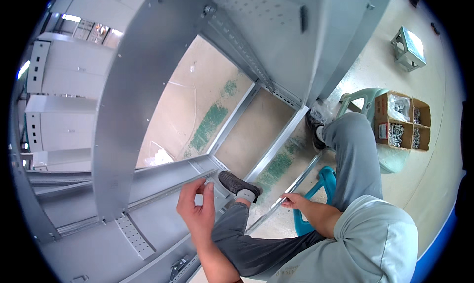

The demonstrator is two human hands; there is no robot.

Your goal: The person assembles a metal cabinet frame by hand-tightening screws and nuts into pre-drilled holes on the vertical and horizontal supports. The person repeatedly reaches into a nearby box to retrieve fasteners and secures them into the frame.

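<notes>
Long thin grey metal rail [296, 184], lying on the floor between the two legs, long axis running from near left to far right, near end low by the left shin, far end up toward the right foot. Gripped near its middle by the right hand [295, 201], fingers [285, 200] curled round it from above, closed on the strip. Left hand [197, 209] raised over the near corner of the big open grey sheet-metal cabinet frame [123, 110], thumb and forefinger pinched close together; whether anything small sits between them, cannot tell. Just beyond that hand, a perforated grey mounting strip [168, 193] along the frame's near edge, running the same left-to-right slant as the rail. Black shoe with grey sock [239, 184] planted just right of the left hand, between frame edge and rail. Blue plastic stool [321, 184] just right of the rail, touching or nearly so. Far right, a brown cardboard box of silvery bolts [402, 121] resting on a pale green plastic stool [365, 98], well apart from both hands. Open beige concrete floor [434, 174] right of the legs; room tighter to the left, hemmed by frame members and the cabinet's upright panel.
</notes>
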